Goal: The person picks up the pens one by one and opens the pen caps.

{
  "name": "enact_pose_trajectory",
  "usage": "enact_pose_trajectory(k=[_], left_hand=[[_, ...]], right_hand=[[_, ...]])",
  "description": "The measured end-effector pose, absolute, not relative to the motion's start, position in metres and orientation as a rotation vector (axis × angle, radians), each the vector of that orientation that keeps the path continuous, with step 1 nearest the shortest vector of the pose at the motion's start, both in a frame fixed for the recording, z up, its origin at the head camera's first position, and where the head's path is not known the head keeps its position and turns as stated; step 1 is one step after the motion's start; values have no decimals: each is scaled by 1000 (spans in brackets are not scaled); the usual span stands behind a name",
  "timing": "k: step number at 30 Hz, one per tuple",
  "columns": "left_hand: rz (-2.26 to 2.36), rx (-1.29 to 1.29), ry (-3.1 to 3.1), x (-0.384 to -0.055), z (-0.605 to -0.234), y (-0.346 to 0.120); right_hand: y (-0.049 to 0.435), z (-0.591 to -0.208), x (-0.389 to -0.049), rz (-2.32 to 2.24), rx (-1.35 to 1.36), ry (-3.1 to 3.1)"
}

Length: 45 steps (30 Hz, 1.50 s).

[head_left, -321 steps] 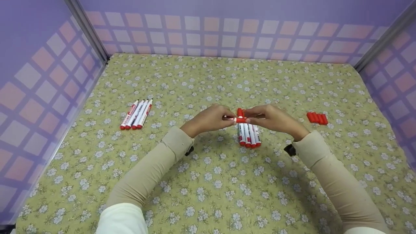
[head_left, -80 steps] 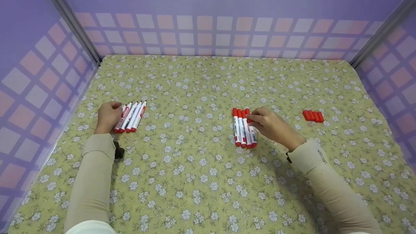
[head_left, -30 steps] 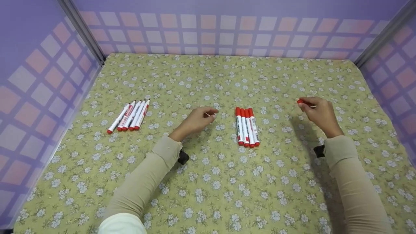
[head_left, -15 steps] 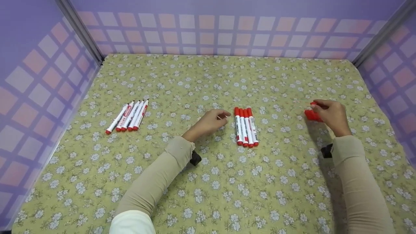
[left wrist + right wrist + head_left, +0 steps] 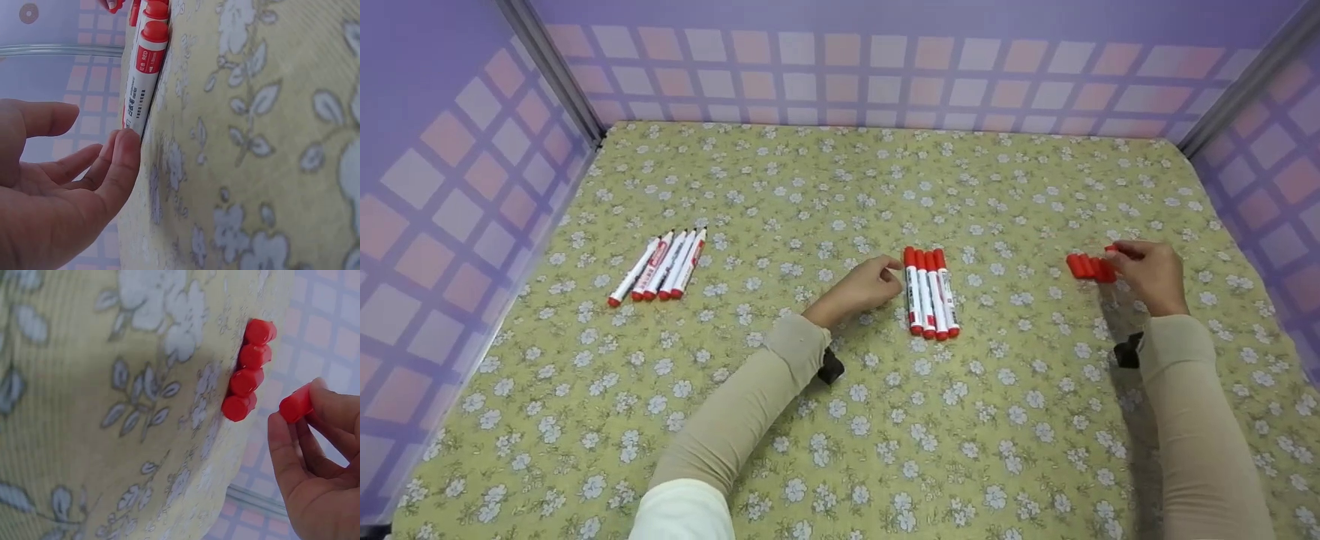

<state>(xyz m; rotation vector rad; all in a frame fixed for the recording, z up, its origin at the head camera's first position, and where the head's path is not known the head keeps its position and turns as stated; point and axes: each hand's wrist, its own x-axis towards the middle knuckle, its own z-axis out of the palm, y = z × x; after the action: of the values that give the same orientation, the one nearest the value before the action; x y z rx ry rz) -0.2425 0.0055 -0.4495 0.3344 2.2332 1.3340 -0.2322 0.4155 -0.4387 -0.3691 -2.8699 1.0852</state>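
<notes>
My right hand point(image 5: 1153, 274) pinches a red marker cap point(image 5: 295, 404) between thumb and fingertips. It holds the cap off the cloth at the right end of a row of several red caps point(image 5: 247, 381) lying side by side. My left hand point(image 5: 861, 289) has relaxed, bent fingers with nothing in them. In the left wrist view its fingertips come right at the side of the nearest capped marker point(image 5: 140, 84). That marker belongs to a neat row of several white markers point(image 5: 931, 300) with red caps and red ends, caps pointing away from me.
At the left, several uncapped white markers point(image 5: 660, 268) lie side by side, dark tips pointing away. A flowered yellow-green cloth point(image 5: 840, 450) covers the table. Purple checked panels point(image 5: 855, 75) enclose the back and both sides.
Since 2.7 s ago, my left hand has left a marker at the left group's outer edge and moved right to the capped markers. My right hand has carried a cap right to the loose caps.
</notes>
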Motion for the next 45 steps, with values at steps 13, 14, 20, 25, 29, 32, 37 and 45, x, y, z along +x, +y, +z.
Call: enact_pose_trajectory(k=[13,14,20,25,29,32,37,45], left_hand=[[1376,244,2169,-248,-458,17],[1381,243,2174,-248,-458,18],[1376,244,2233,-251,-458,23],[1322,194,2319,-254,-458,28],[1287,128,2369,-255,-458,32],[1273,123,2389,-256,-459,35],[1278,102,2398,-257,-461,36],[1253,89,2413,-259,-461,37]], right_hand=[[436,-448,-234,1108,-551,-2984],[437,-448,-235,1114,-564,-2986],[443,-451,-234,1146,-567,-3008],[445,-451,-234,1195,-543,-3024],[445,-452,-234,1189,-563,-3051],[445,-453,-234,1156,-585,-3068],[445,-453,-233,1104,-567,-3098],[445,-451,-233,1078,-536,-3120]])
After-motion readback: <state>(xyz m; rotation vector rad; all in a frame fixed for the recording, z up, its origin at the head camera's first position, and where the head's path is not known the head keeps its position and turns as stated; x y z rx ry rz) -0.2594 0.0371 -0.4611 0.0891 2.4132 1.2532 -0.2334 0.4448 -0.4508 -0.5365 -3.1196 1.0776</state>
